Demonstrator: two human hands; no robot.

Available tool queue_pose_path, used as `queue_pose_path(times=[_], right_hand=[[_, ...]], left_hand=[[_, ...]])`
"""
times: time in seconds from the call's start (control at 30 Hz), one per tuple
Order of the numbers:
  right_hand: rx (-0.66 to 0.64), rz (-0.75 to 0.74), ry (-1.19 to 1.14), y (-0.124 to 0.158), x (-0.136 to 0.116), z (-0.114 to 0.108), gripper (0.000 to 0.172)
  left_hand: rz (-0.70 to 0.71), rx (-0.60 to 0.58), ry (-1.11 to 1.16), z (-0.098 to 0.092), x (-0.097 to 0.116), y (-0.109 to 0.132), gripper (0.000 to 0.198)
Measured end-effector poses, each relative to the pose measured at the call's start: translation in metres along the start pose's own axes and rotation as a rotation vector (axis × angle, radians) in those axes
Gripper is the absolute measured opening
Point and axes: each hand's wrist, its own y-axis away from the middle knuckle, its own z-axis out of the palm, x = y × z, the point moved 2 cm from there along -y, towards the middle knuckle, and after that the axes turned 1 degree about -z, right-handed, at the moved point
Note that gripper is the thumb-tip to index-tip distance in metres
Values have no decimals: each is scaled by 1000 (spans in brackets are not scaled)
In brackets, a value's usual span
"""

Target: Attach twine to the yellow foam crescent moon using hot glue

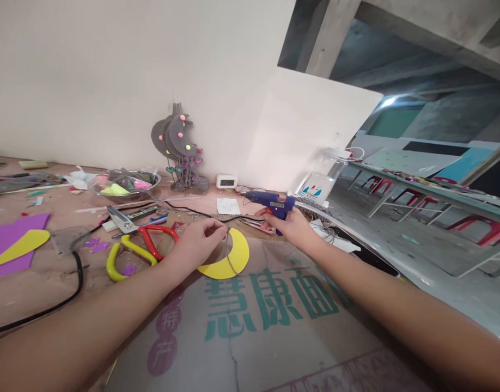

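My left hand is closed in a pinch on a thin grey wire that curves down over a yellow foam crescent. The crescent lies flat on a sheet of printed cardboard. My right hand grips a blue hot glue gun, its nozzle pointing left and a small red light showing on its body. The gun is held just above and to the right of the crescent. Both forearms reach in from the bottom of the view.
Scissors with red and yellow handles lie left of my left hand. A black cable, purple and yellow foam sheets, a bowl of scraps, a grey heart-decorated ornament and a small clock sit farther back. The table edge drops off at right.
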Motion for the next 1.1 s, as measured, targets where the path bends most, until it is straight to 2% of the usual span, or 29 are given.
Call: queue_pose_path(times=[0.17,0.33,0.57,0.73,0.9,1.1], right_hand=[[47,-55,22,32,5,3,25],[69,-45,142,45,8,8,28],[96,-96,152,50,1,8,26],[12,-113,193,51,-2,12,27],[-25,-91,231,52,-7,13,29],[-6,-43,274,53,-9,13,30]], left_hand=[[-18,7,-1,-1,0,0,26],[-22,9,-16,-1,0,1,28],[-23,17,-11,-1,1,2,27],[-33,0,-35,-2,4,3,26],[-37,-3,-26,-3,3,2,28],[-39,-12,-28,-2,3,2,29]])
